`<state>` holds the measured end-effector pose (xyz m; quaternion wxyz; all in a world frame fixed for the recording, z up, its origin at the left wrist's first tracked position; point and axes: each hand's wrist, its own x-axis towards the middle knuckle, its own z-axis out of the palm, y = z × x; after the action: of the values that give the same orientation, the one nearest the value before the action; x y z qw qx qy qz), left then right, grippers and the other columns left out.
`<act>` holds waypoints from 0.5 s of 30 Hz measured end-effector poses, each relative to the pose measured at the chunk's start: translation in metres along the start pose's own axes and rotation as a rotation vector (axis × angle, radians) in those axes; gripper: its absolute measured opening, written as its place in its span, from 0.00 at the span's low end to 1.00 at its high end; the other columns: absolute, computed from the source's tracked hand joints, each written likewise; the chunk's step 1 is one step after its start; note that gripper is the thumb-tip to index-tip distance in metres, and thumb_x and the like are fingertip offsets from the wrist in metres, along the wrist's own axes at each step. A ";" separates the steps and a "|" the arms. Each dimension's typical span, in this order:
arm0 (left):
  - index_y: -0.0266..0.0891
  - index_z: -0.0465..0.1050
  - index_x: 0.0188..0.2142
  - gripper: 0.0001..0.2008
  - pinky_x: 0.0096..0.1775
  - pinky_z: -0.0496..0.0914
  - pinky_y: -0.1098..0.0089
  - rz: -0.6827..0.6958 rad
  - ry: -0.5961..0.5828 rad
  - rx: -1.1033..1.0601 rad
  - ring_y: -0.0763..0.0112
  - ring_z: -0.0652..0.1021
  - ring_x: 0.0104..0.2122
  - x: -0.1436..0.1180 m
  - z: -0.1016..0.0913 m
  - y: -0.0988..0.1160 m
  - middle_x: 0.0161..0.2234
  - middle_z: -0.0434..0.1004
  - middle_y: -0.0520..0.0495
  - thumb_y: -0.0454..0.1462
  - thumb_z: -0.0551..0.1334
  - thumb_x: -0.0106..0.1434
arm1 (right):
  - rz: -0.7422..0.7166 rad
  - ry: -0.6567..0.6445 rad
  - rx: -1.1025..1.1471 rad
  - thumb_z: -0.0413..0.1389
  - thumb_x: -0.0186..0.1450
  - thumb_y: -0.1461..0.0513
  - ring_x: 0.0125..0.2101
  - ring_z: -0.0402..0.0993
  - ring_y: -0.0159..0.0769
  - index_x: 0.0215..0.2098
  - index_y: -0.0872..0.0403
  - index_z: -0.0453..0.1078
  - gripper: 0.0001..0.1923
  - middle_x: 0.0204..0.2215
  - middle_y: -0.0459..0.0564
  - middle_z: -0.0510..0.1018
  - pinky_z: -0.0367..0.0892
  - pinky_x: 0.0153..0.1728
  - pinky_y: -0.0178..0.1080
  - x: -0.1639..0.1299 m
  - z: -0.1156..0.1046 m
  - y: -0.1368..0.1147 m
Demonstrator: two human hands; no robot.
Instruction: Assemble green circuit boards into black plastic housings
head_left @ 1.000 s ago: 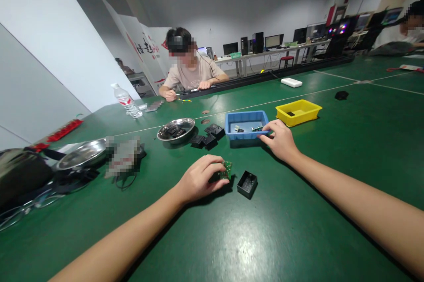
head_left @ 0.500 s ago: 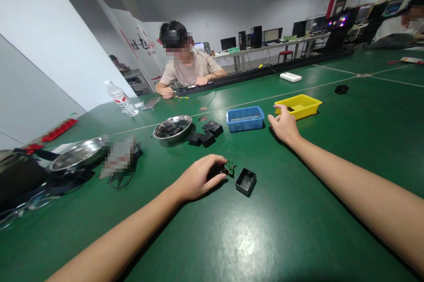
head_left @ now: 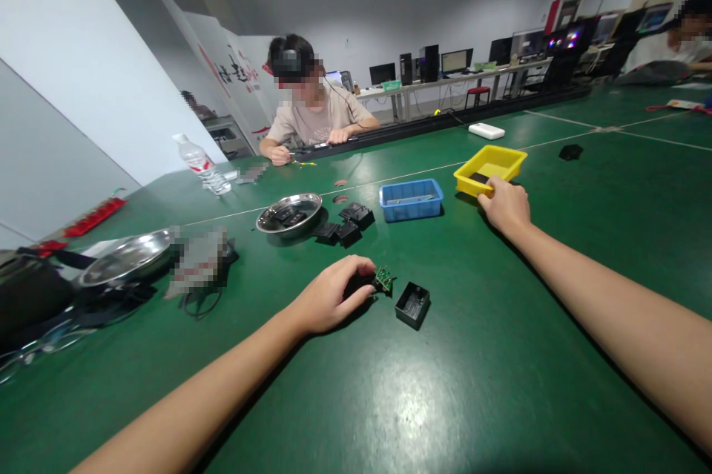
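one circuit board point(head_left: 383, 280) at left hand point(head_left: 328, 296) fingertips, on table

A small green circuit board point(head_left: 383, 280) sits tilted on the green table point(head_left: 472, 385), pinched at its near side by the left hand point(head_left: 328, 296), with an open black plastic casing point(head_left: 413, 305) lying just beside it. A yellow tray point(head_left: 489, 168) stands farther back, tipped up at its near edge where the right hand point(head_left: 503, 205) grips its rim, and a dark part lies inside it.

both hands curled, right hand point(head_left: 503, 205) outstretched farther.
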<state>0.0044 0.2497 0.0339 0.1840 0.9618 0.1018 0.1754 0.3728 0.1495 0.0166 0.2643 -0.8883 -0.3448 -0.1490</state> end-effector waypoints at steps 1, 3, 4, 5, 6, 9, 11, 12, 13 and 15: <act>0.40 0.68 0.48 0.11 0.46 0.76 0.63 -0.002 0.008 0.001 0.65 0.80 0.41 0.000 0.000 0.000 0.42 0.79 0.44 0.42 0.57 0.70 | -0.035 0.035 0.000 0.56 0.64 0.60 0.33 0.76 0.48 0.43 0.53 0.76 0.11 0.33 0.58 0.83 0.64 0.33 0.41 -0.001 0.000 -0.003; 0.39 0.68 0.49 0.12 0.47 0.76 0.62 -0.008 0.034 0.012 0.64 0.80 0.42 -0.002 0.001 -0.002 0.42 0.79 0.43 0.42 0.58 0.70 | -0.116 0.097 0.002 0.55 0.65 0.60 0.30 0.75 0.47 0.42 0.53 0.76 0.10 0.31 0.57 0.83 0.60 0.30 0.39 -0.005 -0.001 -0.008; 0.39 0.67 0.50 0.12 0.47 0.76 0.62 -0.008 0.055 0.021 0.64 0.80 0.42 -0.002 0.002 -0.003 0.43 0.79 0.43 0.42 0.59 0.69 | -0.163 0.119 0.007 0.55 0.65 0.59 0.29 0.75 0.46 0.40 0.54 0.75 0.10 0.30 0.57 0.83 0.57 0.29 0.39 -0.008 0.000 -0.012; 0.39 0.67 0.50 0.13 0.48 0.76 0.61 -0.004 0.080 0.032 0.63 0.80 0.43 -0.003 0.002 -0.004 0.43 0.79 0.43 0.41 0.59 0.69 | -0.216 0.132 0.015 0.54 0.66 0.59 0.28 0.75 0.45 0.39 0.54 0.75 0.10 0.30 0.57 0.82 0.55 0.28 0.38 -0.011 0.000 -0.015; 0.39 0.67 0.51 0.13 0.48 0.76 0.61 0.005 0.106 0.045 0.63 0.80 0.43 -0.003 0.003 -0.005 0.43 0.78 0.43 0.41 0.59 0.69 | -0.274 0.139 0.026 0.54 0.66 0.58 0.26 0.74 0.44 0.38 0.55 0.75 0.10 0.29 0.57 0.82 0.53 0.27 0.38 -0.014 0.001 -0.018; 0.38 0.66 0.52 0.13 0.49 0.76 0.60 0.054 0.179 0.093 0.63 0.80 0.44 -0.002 0.003 -0.008 0.45 0.78 0.41 0.39 0.59 0.69 | -0.479 0.128 0.072 0.52 0.66 0.59 0.24 0.73 0.41 0.35 0.55 0.74 0.10 0.26 0.54 0.81 0.49 0.26 0.37 -0.027 0.004 -0.029; 0.38 0.65 0.52 0.14 0.51 0.76 0.59 0.104 0.217 0.130 0.61 0.79 0.48 -0.002 0.003 -0.008 0.47 0.77 0.39 0.37 0.59 0.69 | -0.624 0.120 0.104 0.51 0.66 0.60 0.22 0.71 0.38 0.35 0.54 0.74 0.10 0.25 0.53 0.80 0.48 0.25 0.37 -0.037 0.006 -0.036; 0.38 0.65 0.53 0.14 0.53 0.75 0.58 0.129 0.234 0.154 0.60 0.78 0.50 -0.001 0.002 -0.007 0.49 0.76 0.38 0.37 0.60 0.69 | -0.693 0.119 0.118 0.51 0.66 0.60 0.21 0.70 0.36 0.34 0.54 0.73 0.10 0.24 0.52 0.80 0.48 0.25 0.37 -0.042 0.007 -0.040; 0.38 0.65 0.54 0.15 0.54 0.75 0.56 0.152 0.250 0.182 0.58 0.77 0.53 -0.001 0.002 -0.007 0.52 0.74 0.36 0.36 0.60 0.69 | -0.758 0.122 0.133 0.50 0.67 0.61 0.21 0.69 0.35 0.34 0.54 0.73 0.10 0.24 0.51 0.80 0.48 0.24 0.37 -0.047 0.007 -0.044; 0.38 0.65 0.55 0.16 0.56 0.74 0.53 0.193 0.278 0.244 0.56 0.75 0.56 0.000 0.001 -0.005 0.56 0.71 0.33 0.36 0.60 0.68 | -0.879 0.128 0.168 0.49 0.68 0.61 0.20 0.67 0.32 0.32 0.54 0.72 0.10 0.22 0.49 0.79 0.48 0.24 0.36 -0.055 0.007 -0.052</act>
<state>0.0039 0.2538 0.0307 0.0329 0.9488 0.0539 0.3095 0.2981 0.1565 0.0056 0.2678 -0.6219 -0.6833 -0.2732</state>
